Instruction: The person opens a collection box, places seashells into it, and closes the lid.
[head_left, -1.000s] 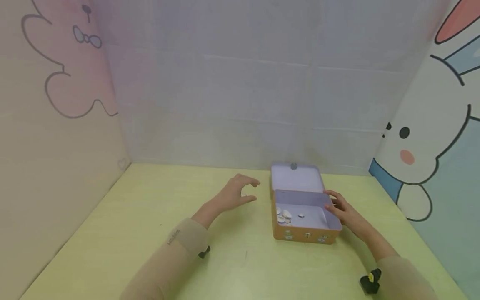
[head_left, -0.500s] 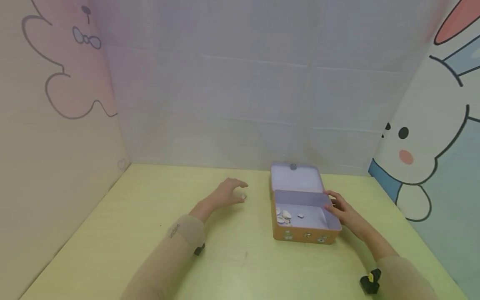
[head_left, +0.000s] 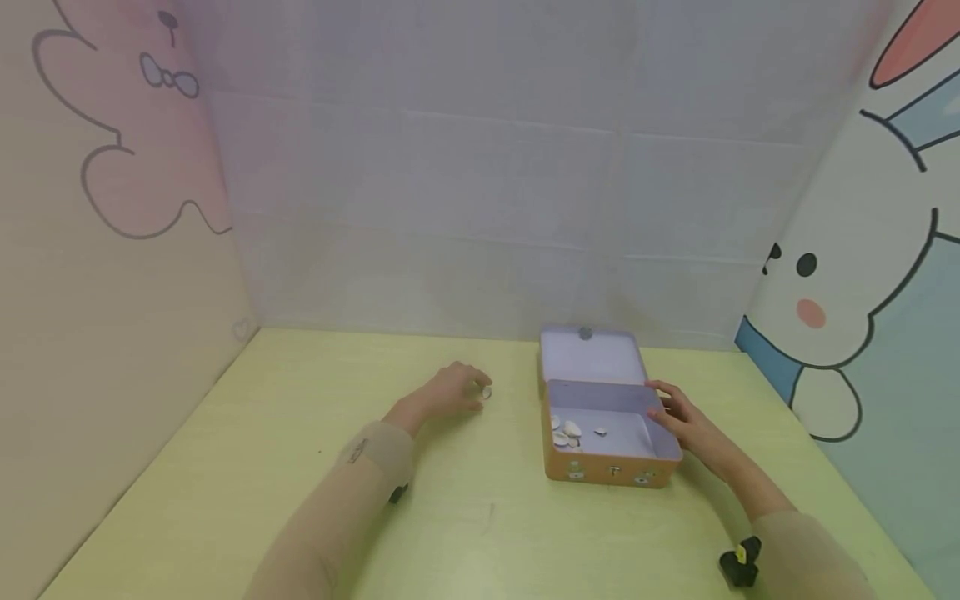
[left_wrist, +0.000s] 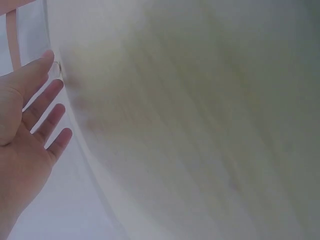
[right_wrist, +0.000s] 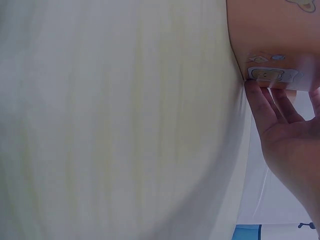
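An orange tin box (head_left: 609, 469) with a lavender inside stands on the table, its lid (head_left: 591, 355) tipped back. Several white seashells (head_left: 573, 428) lie inside, mostly at the left end. My right hand (head_left: 692, 425) holds the box at its right side, near the back corner. In the right wrist view its fingers (right_wrist: 261, 106) meet the far edge of the printed side. Left of the box, my left hand (head_left: 448, 390) is low over the table with thumb and fingers apart. A small pale seashell (head_left: 487, 392) lies right at its fingertips.
The pale yellow table (head_left: 420, 533) meets a whitish sheet (head_left: 450, 208) at the back. Printed panels with cartoon animals stand to the left and right. A dark speck (head_left: 320, 452) lies on the table's left part.
My left hand has moved left and down to the small seashell, and its fingers have drawn closer together beside it. The right hand and the box have stayed put.
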